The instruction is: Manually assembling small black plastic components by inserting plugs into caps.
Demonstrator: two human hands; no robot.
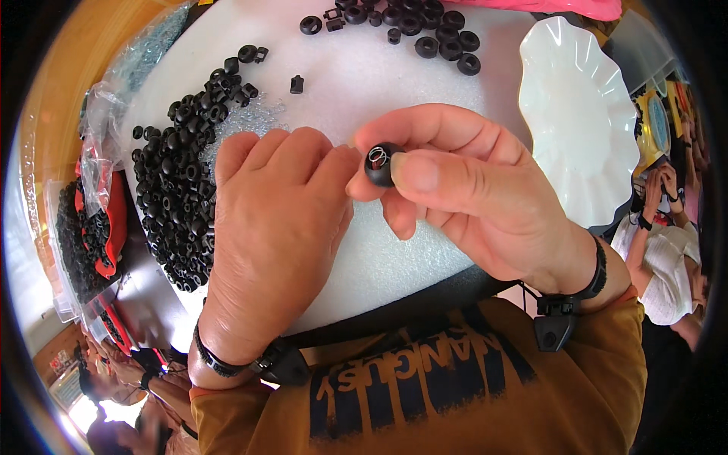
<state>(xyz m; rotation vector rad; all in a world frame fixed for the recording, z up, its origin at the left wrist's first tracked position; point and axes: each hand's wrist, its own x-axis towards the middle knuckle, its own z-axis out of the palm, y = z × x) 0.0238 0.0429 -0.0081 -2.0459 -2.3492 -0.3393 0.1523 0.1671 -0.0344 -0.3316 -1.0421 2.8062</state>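
My right hand (485,186) pinches a round black plastic cord stopper shell (377,176) between thumb and fingers. Its opening faces up, and a thin, shiny wire spring shows inside. Close against it on the left is my left hand (274,216), back upward and fingers curled closed; whatever its fingertips hold is hidden. Left of that hand lies a big heap of small black plastic parts (176,205), rings and knobs among them. A patch of tiny shiny springs (254,117) is partly covered by the left hand. One small black plunger piece (296,84) lies alone beyond it.
White foam sheeting (356,83) covers the table. More round black shells (447,36) lie at the far edge. On the right stands a white scalloped dish (580,121). Bags of black parts (91,227) sit at the left. Another person (663,243) is at the right.
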